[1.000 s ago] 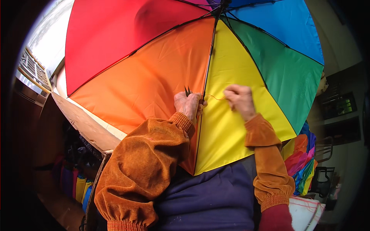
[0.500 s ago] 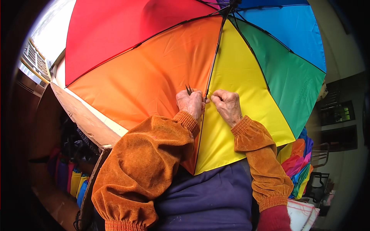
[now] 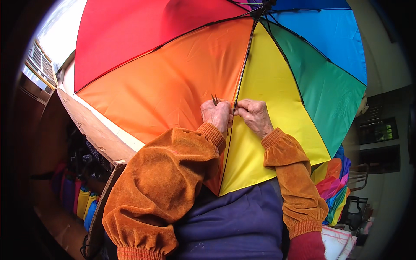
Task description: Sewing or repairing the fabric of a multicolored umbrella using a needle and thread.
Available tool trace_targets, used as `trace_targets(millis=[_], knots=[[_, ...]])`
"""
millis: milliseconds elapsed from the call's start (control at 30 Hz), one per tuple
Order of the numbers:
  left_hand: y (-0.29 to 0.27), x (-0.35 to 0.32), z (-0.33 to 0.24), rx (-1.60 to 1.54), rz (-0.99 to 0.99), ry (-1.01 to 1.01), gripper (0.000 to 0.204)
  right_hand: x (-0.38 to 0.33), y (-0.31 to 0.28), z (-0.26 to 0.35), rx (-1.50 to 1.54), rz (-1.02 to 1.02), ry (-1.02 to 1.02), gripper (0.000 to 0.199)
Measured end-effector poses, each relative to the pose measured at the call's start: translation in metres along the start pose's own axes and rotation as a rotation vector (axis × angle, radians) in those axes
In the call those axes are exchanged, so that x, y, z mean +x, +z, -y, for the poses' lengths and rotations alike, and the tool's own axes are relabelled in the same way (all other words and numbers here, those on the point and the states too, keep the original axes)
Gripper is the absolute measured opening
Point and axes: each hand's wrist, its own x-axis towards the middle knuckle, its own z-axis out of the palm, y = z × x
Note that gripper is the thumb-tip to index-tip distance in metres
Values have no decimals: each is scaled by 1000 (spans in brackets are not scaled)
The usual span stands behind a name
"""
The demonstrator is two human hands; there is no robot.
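An open umbrella (image 3: pixel 173 82) with panels in rainbow colours is spread before me, its underside and black ribs facing me. My left hand (image 3: pixel 216 115) is closed at the rib (image 3: pixel 243 69) between the orange and yellow panels. Two dark pointed tips of thread snips (image 3: pixel 215 100) stick up out of that fist; the rest is hidden. On the yellow side, my right hand (image 3: pixel 255 116) is pinched against the same rib, fingertips beside those of the left. Whatever the pinch holds is too small to make out. The umbrella's hub (image 3: pixel 265 4) lies at the top edge.
The umbrella's near corner rests over my dark blue apron (image 3: pixel 234 221). A cardboard edge (image 3: pixel 93 125) runs along the left, with colourful folded bundles (image 3: pixel 82 203) below it. More rainbow fabric (image 3: pixel 336 186) lies at the right, by a white cloth (image 3: pixel 338 242).
My right hand has come slightly left and down, its fingertips now right at the rib. The umbrella has shifted a little in view. The left hand keeps its hold.
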Motion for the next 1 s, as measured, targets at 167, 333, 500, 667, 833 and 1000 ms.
trace_targets(millis=[167,333,500,667,833,1000], knots=[[-2,7,1,14,76,4,8,7,1,0,78,39,189,14],[2,11,4,64,71,33,9,8,4,14,293,-100,386,14],[4,17,17,-24,-88,194,10,13,10,3,248,-131,373,27],[2,9,18,-120,-2,155,9,14,6,1,398,-79,469,30],[2,14,22,-92,21,128,13,13,4,9,563,-70,583,30],[2,11,14,19,49,89,9,13,2,9,613,-49,572,27]])
